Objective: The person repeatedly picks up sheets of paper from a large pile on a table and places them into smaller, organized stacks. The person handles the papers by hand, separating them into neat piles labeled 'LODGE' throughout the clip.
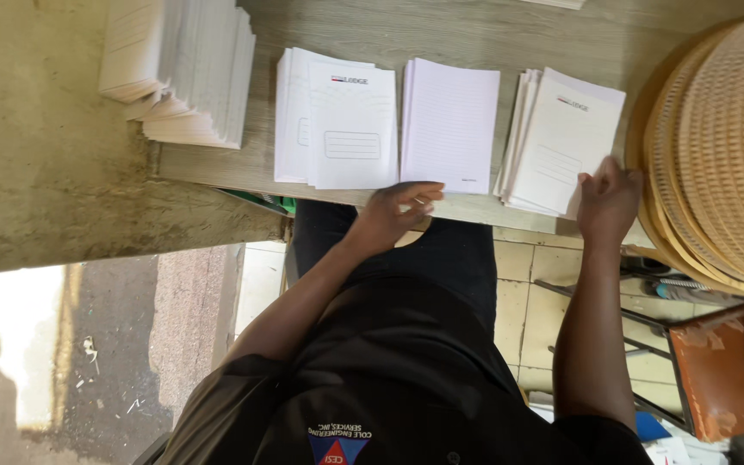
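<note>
My left hand (398,211) curls loosely at the lined sheets (449,125), mid-frame, seemingly gripping nothing; my right hand (609,202) rests open on the cover stack (561,138), right of centre.

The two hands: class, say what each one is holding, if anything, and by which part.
Left hand rests at the near edge of the lined sheets; right hand touches the near corner of a cover stack. Whether either grips cannot be told.

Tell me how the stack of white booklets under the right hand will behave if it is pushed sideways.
The booklet stack at the right hand is already fanned at its edges, so a push would probably slide the top copies apart. Each booklet looks thin, so likely light and floppy when lifted alone.
</note>
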